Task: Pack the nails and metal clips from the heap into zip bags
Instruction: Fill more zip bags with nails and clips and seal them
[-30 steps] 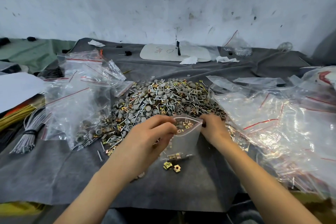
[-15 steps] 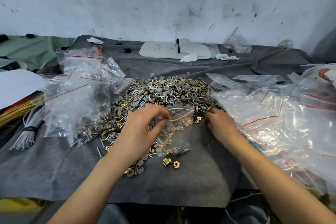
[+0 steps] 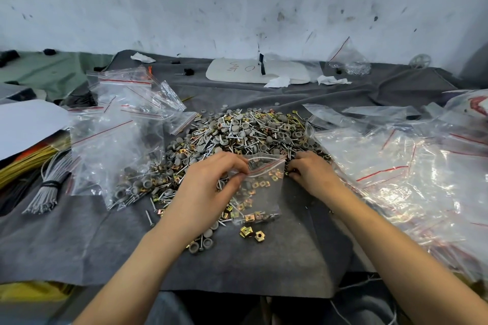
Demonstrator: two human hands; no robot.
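- Two grips work near the middle of the bench (image 3: 290, 258), at the front side of the heap (image 3: 245, 134) of nails and metal clips.
- The left grip (image 3: 208, 187) pinches the top edge of a small zip bag (image 3: 264, 192) with thumb and fingers. I think it does this to hold the mouth up and open, so bits can drop in.
- The zip bag leans from the heap down toward the front edge of the bench. Gold clips lie inside it, and many sit low in the bag.
- The right grip (image 3: 314, 174) is curled down on the heap, just beside the bag's mouth. Its fingertips are hidden, so I cannot tell if it has hold of anything. It seems to be there to pick up more bits, with only a short trip to the bag.
- A few loose clips (image 3: 250, 232) lie on the bench just in front of the bag. They may have slipped out or missed.
- Many empty bags (image 3: 118, 126) sit toward the left edge, close enough to grab next.
- More bags (image 3: 396, 166) lie in a big pile toward the right edge.
- Lots of bits are in the heap, so I think the job is far from done.
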